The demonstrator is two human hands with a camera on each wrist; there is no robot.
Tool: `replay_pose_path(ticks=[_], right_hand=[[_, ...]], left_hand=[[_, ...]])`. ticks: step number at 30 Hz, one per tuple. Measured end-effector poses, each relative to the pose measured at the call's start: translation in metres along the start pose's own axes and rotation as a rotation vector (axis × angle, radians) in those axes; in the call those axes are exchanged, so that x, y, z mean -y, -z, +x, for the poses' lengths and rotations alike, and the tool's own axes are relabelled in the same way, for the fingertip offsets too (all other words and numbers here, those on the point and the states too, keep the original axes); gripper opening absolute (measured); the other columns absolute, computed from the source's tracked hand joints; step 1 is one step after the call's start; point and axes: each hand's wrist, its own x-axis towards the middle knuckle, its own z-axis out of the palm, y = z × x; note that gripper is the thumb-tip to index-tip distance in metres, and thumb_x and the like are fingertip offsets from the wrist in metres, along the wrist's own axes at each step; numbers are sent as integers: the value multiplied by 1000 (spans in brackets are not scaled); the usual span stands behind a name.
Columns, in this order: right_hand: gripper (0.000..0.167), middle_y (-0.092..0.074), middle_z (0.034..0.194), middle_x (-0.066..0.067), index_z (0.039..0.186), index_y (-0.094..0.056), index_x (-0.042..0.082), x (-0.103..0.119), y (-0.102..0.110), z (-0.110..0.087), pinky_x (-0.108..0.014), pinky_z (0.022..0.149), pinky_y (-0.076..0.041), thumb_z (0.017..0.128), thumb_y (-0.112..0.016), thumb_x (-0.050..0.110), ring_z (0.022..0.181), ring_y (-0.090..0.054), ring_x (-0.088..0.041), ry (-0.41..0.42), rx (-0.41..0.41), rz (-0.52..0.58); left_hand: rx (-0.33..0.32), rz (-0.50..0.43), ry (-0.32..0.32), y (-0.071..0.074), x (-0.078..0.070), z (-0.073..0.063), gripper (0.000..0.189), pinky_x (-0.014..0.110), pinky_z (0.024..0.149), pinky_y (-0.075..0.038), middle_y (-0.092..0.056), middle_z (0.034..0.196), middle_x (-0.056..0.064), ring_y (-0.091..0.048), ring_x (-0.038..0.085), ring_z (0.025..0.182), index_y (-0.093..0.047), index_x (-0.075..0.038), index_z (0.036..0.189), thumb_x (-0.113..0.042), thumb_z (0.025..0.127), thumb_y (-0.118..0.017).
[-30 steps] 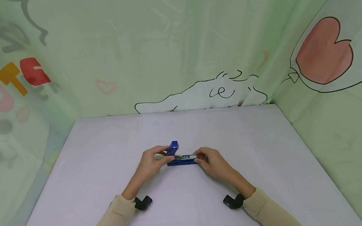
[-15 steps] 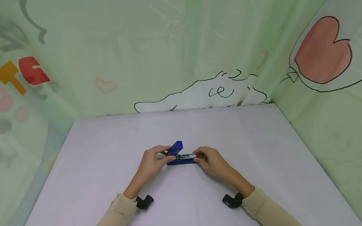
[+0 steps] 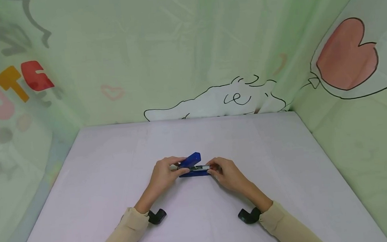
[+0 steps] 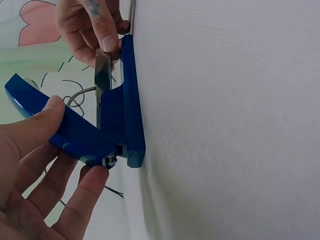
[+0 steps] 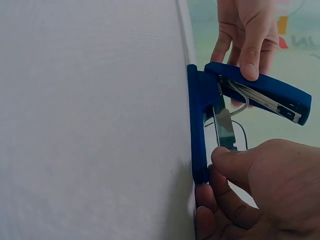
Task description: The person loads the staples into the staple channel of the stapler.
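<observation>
A blue stapler sits on the table in the head view, its top cover tilted up from the metal staple channel. My left hand pinches that cover near the hinge, thumb on one side and fingers on the other, as the left wrist view shows. At the front end, my right hand grips the channel and base between thumb and fingers. A curved metal wire runs between channel and cover in the right wrist view. Whether staples lie in the channel is hard to tell.
A white cloth covers the table. Printed green curtains stand behind it and along both sides. Black curved pieces are worn at both wrists, by the beige sleeves.
The stapler's cover has swung down toward the channel, its free end moving right, with my left hand shifting slightly right. My right hand stays in place.
</observation>
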Motion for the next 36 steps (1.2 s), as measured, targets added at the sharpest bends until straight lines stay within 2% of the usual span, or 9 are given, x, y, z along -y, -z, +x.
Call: replay_pose_path(ticks=[7, 16, 20, 26, 36], right_hand=[[20, -73, 96, -4, 117, -74, 4, 1, 0, -1, -21, 70, -49, 98, -75, 8, 80, -56, -8, 2, -2, -4], [21, -73, 96, -3, 118, -73, 4, 1, 1, -1, -22, 71, -50, 99, -75, 10, 81, -57, -9, -10, 3, -16], [20, -73, 96, -3, 118, -73, 4, 0, 0, -1, -21, 71, -50, 98, -75, 9, 81, -57, -9, -7, 7, -7], [20, -74, 97, -4, 117, -73, 3, -1, 0, -1, -21, 71, -50, 98, -75, 10, 81, -58, -9, -2, 7, 9], [15, -74, 94, -4, 111, -73, 4, -1, 0, -1, -21, 70, -49, 97, -76, 8, 79, -57, -7, 19, -10, 17]], left_hand=[[-3, 52, 18, -3, 0, 0, 37, 42, 87, -57, -80, 124, 7, -72, 26, 113, -82, -20, 122, -29, 87, -88], [2, 79, 25, -3, -3, 0, 38, 33, 79, -55, -80, 121, 8, -72, 25, 108, -82, -20, 122, -28, 86, -88], [2, 99, 19, -5, -3, 0, 38, 29, 76, -52, -80, 121, 9, -72, 20, 103, -82, -20, 122, -28, 86, -89], [-2, 151, 23, -7, -6, -1, 37, 30, 77, -53, -80, 117, 9, -69, 19, 102, -82, -21, 121, -28, 86, -89], [-20, 224, -21, -9, -11, 1, 36, 24, 70, -46, -82, 111, 7, -61, 14, 86, -83, -21, 119, -28, 84, -90]])
